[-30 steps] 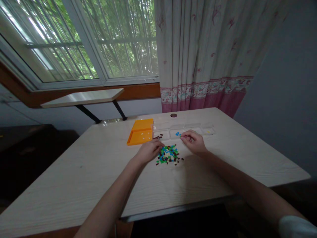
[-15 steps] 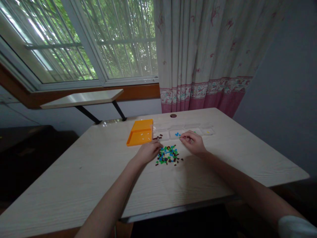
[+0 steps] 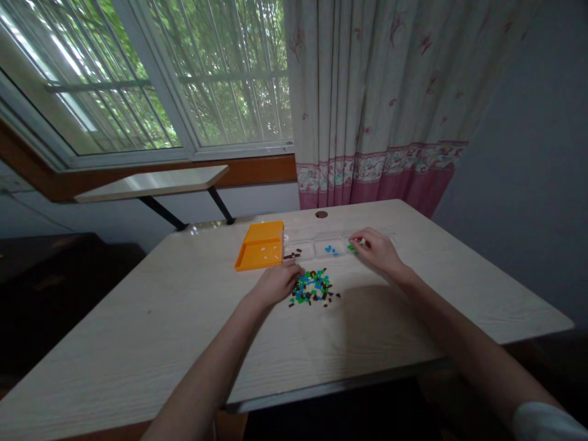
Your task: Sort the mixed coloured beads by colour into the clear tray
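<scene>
A loose pile of small building bricks [image 3: 313,286], green, blue, brown and pale, lies on the table. At its upper left edge rests my left hand [image 3: 279,282], fingers curled together; whatever they hold is hidden. My right hand [image 3: 375,250] hovers over a clear tray compartment with green bricks [image 3: 351,248], its thumb and fingertips drawn together. Anything between those tips is too small to make out. Blue bricks [image 3: 329,249] lie in the compartment just left of it, and brown bricks [image 3: 294,253] in the leftmost one. My right hand partly covers the compartments further right.
An open orange case [image 3: 260,243] with a few white bricks stands left of the clear trays [image 3: 305,250]. A raised shelf [image 3: 156,182] on black brackets is at the back left of the table [image 3: 184,343]. Behind are a window and a curtain [image 3: 367,122].
My right hand has moved right, from beside the blue bricks to over the green ones, uncovering the blue compartment. My left hand stays at the pile's edge.
</scene>
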Motion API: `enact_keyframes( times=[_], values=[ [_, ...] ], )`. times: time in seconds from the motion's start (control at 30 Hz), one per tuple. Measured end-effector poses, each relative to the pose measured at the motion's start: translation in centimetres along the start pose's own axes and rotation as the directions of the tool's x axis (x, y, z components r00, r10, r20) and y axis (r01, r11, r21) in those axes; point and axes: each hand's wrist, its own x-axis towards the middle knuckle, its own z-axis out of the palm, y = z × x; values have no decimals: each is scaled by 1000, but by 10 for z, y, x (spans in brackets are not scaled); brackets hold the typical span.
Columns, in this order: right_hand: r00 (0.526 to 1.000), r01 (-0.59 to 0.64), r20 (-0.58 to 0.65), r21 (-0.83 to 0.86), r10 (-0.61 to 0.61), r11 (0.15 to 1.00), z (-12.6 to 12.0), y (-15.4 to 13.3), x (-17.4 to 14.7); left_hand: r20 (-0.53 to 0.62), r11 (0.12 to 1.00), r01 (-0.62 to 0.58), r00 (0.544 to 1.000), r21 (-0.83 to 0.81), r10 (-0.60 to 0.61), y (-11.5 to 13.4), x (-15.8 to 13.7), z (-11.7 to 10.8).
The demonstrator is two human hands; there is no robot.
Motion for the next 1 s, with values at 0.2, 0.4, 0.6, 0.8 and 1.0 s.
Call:
enact_keyframes(
  times=[0.2,0.4,0.6,0.8,1.0],
  values=[
    [969,-191,97,-280,226,941,1,29,-2,4,1000,27,1000,4,-27,2,0,0],
    [953,-237,98,-349,287,907,5,29,-4,-12,999,31,999,4,-31,2,1,2],
    [962,-167,170,-253,214,953,11,14,-6,3,999,51,999,13,-51,4,2,2],
    [945,-46,318,-112,80,993,28,-19,-9,-13,997,75,997,-33,-76,4,4,6],
    [932,15,361,22,-22,1000,37,-33,-11,-13,993,79,997,-87,-81,5,5,9]
  ],
)
